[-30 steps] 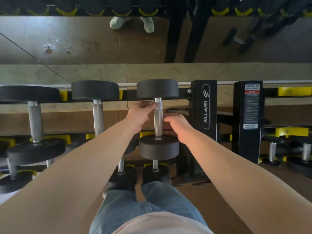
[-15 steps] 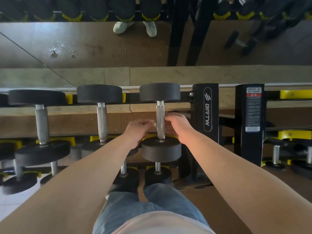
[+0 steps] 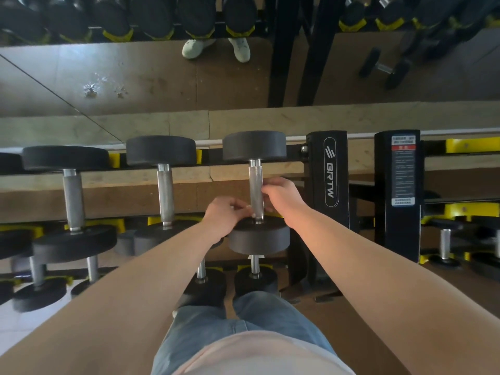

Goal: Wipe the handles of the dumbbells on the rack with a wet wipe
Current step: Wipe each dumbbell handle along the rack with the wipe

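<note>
Three black dumbbells with knurled steel handles lie across the rack's top tier. My hands are on the rightmost dumbbell's handle [image 3: 255,189]. My left hand [image 3: 226,216] sits at the handle's lower end, just above the near weight head [image 3: 258,239], its curled fingertips pinching a small pale wet wipe [image 3: 245,209] against the steel; most of the wipe is hidden. My right hand [image 3: 282,196] curls round the handle's right side at mid height. The middle dumbbell's handle [image 3: 165,196] and the left dumbbell's handle [image 3: 73,198] are untouched.
A black rack post marked BRTW [image 3: 328,171] stands just right of my right hand, and a second post with a label [image 3: 403,171] further right. Smaller dumbbells [image 3: 255,278] lie on the lower tier. A mirror [image 3: 135,77] behind the rack reflects white shoes.
My left hand has slid down the handle from its far end to its near end. My right hand stays on the handle's right side, a little higher up it than before.
</note>
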Motion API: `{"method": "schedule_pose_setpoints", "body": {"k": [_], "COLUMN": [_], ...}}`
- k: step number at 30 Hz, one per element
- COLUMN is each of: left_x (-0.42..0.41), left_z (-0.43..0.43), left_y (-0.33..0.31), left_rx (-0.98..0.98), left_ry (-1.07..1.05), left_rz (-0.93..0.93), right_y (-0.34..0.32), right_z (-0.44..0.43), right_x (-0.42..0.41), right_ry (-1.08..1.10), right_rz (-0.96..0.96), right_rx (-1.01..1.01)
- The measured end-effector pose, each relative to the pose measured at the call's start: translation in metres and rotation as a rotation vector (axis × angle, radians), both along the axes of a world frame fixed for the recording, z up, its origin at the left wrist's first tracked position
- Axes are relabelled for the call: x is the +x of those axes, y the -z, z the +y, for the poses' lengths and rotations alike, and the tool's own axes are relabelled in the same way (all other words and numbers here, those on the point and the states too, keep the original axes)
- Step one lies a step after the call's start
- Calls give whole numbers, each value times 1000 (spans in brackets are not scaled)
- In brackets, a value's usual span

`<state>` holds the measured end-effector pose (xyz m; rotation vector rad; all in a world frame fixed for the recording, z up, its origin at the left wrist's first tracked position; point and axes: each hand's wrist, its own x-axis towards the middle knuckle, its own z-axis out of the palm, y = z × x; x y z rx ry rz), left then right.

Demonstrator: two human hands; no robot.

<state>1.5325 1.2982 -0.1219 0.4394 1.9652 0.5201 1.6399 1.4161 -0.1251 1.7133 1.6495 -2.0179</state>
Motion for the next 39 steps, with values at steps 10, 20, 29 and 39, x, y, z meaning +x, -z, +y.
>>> {"method": "schedule_pose_setpoints", "body": {"k": [10, 20, 29, 39], "left_x": [-9, -14, -15, -21], "left_z": [12, 5, -2, 1], "left_y": [-16, -4, 2, 8], "left_rx": [116, 56, 67, 46], "left_ry": [-425, -325, -277, -276], "left_rz": [-306, -210, -240, -233], "right_y": [-16, -8, -15, -11], "right_z": [-5, 11, 10, 5], "right_x": [10, -8, 14, 1], "right_ry": [-504, -530, -1143, -1221], "right_rz": [94, 53, 83, -32], "right_rx": [571, 990, 914, 1002]}}
